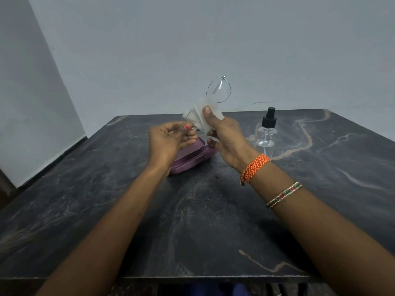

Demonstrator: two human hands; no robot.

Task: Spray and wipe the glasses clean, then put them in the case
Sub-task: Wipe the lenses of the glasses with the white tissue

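Tabletop lies bare from its near edge to the hands. Left hand pinches the glasses rim; right hand pinches a cloth around one lens, above the purple case. Spray bottle stands right, well inside the far edge.

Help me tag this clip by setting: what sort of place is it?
Probably a plain room in a home, though nothing settles it. A dark marble-patterned table stands against bare pale walls, and on it are only a purple glasses case and a small clear spray bottle.
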